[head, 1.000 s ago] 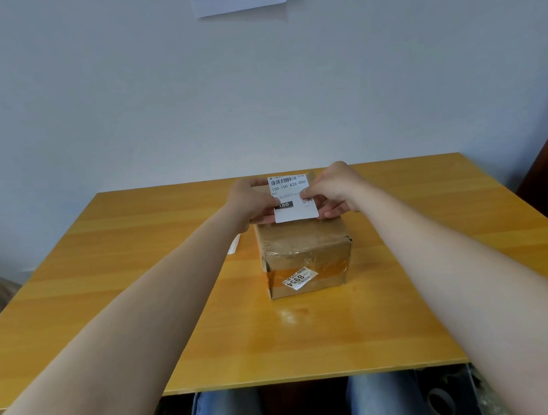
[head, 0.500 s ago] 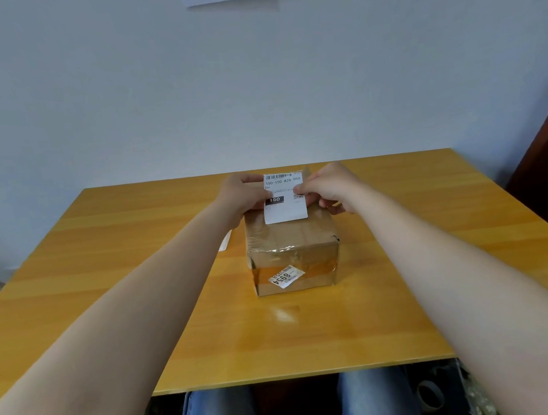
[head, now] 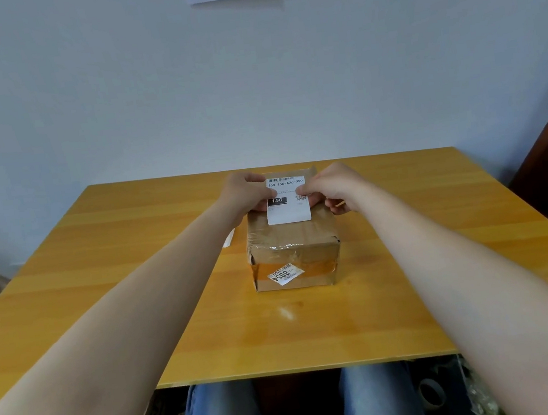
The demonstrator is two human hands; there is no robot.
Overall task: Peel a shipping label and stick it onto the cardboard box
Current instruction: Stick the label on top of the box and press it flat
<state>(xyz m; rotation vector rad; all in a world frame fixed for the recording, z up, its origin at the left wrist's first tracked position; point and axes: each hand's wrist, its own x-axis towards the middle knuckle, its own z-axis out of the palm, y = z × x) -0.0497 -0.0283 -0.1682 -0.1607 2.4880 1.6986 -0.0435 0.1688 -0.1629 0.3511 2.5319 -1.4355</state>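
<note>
Over the cardboard box on the table, left hand and right hand are each pinching the shipping label, grips clamped on its side edges.

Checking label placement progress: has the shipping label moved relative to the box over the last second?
Yes. The shipping label has come down toward the cardboard box top, lower edge now overlapping it.

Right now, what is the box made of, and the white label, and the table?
The cardboard box looks like brown cardboard wrapped in shiny clear tape; light glints off it. The shipping label, held by both hands, looks like thin matte white paper with black print. The table seems glossy varnished wood or wood-look laminate; its grain reflects light.
</note>
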